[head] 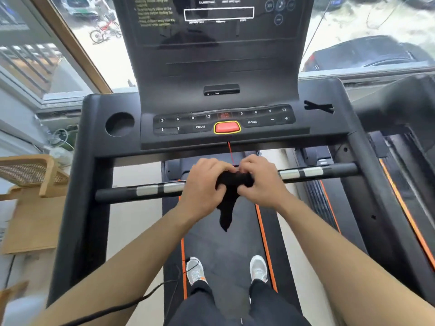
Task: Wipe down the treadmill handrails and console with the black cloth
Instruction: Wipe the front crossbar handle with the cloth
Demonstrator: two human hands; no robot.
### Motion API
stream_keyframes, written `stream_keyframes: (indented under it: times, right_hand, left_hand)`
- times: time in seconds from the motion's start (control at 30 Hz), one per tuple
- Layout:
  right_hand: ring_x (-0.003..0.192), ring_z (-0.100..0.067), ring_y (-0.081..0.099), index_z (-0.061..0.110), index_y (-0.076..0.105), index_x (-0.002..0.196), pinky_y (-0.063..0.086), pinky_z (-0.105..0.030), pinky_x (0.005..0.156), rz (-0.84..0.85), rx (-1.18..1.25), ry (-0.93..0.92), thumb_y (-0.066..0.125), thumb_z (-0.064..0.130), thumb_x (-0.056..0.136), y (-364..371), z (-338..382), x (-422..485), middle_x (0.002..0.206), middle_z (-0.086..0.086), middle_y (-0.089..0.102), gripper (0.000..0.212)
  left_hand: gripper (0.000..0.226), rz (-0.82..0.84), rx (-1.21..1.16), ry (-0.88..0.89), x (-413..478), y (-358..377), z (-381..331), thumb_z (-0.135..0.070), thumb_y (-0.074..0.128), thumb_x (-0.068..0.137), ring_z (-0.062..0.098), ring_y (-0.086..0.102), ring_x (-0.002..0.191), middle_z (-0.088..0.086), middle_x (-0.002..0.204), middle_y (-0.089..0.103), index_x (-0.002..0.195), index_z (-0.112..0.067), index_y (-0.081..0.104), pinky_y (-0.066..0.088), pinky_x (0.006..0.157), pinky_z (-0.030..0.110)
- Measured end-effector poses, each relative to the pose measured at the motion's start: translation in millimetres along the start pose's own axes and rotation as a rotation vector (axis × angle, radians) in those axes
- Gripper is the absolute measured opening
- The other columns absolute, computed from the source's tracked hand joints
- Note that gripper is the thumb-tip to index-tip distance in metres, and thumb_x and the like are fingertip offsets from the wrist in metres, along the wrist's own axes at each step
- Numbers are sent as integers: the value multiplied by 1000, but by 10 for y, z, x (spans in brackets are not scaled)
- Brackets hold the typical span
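The black cloth (229,196) is bunched over the middle of the treadmill's front crossbar handrail (150,190), with one corner hanging down below it. My left hand (202,184) and my right hand (259,178) both grip the cloth from either side, fingers closed around it. The bar has silver sensor patches on both sides of my hands. Above it sits the console (223,123) with its button strip, a red stop button (227,127) and a tall dark display panel. The black side handrails (77,196) run down the left and right.
A red safety cord (230,150) hangs from the console toward my hands. A cup holder (120,124) is at the console's left. My feet stand on the belt (226,255). A wooden chair (30,175) stands at the left, a second treadmill (404,161) at the right, a window ahead.
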State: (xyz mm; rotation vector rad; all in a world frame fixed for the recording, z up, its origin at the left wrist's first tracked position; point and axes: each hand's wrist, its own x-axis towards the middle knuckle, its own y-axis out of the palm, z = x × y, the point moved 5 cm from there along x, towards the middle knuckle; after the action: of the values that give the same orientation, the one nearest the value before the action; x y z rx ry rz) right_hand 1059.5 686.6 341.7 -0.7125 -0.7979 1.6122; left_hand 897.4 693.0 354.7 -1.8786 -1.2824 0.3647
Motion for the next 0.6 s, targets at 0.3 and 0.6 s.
stream_keyframes:
  times: [0.3,0.6]
  right_hand:
    - [77,-21,58,22,56,83,45,-35,70,46,124,213,62,27,79,-920,-1166,126,79,1,65,9]
    - [103,-31,59,11,64,111,37,-43,102,-9,-368,-166,49,32,70,-223,-1119,-140,108,-6,65,48]
  left_hand:
    - [25,-21,376,-151,622,768,-462,-36,71,81,26,61,89,-3,94,64,103,-24,69,48,70,38]
    - [46,-6,565,-41,494,1339,-600,-23,60,78,35,61,96,14,116,62,120,-5,62,50,79,45]
